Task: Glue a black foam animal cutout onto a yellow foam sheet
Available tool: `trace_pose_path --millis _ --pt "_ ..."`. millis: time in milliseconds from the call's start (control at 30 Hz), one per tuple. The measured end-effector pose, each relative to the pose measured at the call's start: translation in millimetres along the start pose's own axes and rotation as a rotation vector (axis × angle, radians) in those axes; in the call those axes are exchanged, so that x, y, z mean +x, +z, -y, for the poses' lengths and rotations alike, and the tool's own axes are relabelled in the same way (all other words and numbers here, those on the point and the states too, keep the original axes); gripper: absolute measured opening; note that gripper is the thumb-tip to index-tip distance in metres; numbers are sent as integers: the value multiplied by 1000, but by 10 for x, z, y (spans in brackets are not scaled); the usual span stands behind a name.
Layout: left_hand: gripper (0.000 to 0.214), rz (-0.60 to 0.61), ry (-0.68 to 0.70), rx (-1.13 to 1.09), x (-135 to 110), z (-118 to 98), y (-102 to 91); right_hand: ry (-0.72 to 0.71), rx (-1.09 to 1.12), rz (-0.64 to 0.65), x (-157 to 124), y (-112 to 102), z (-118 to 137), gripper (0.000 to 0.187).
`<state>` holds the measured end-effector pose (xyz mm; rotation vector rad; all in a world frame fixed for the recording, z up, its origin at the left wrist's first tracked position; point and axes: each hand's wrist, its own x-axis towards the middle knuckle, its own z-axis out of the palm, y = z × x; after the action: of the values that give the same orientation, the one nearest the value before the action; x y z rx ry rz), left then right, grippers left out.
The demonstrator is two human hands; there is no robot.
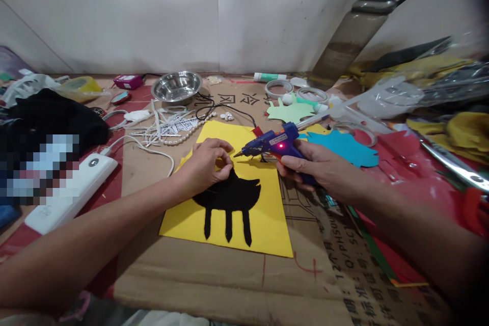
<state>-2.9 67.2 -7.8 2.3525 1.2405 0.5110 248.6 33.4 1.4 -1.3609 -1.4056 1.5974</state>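
My right hand (305, 163) grips a blue hot glue gun (273, 141), its small light glowing red. The nozzle points left, just above a yellow sheet (183, 221) and close to the fingertips of my left hand (208, 165). Those fingers pinch the upper edge of a black cutout (229, 193), which has three pointed strips hanging down from its body and a notch at its right end. The cutout lies on the yellow sheet, its left part hidden behind my left hand and wrist.
Flattened cardboard (183, 280) lies under the sheet. Behind stand a steel bowl (176, 87) and a string of white beads (179, 140). A white power bank (72, 193) is at left. A blue cutout (344, 147), tape rolls and a tilted bottle (349, 41) are at right.
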Motion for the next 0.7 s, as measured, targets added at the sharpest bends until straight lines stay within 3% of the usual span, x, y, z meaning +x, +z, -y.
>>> trace_pose_path --millis 700 --pt "9 31 80 37 -36 59 -25 36 -74 40 -37 6 111 39"
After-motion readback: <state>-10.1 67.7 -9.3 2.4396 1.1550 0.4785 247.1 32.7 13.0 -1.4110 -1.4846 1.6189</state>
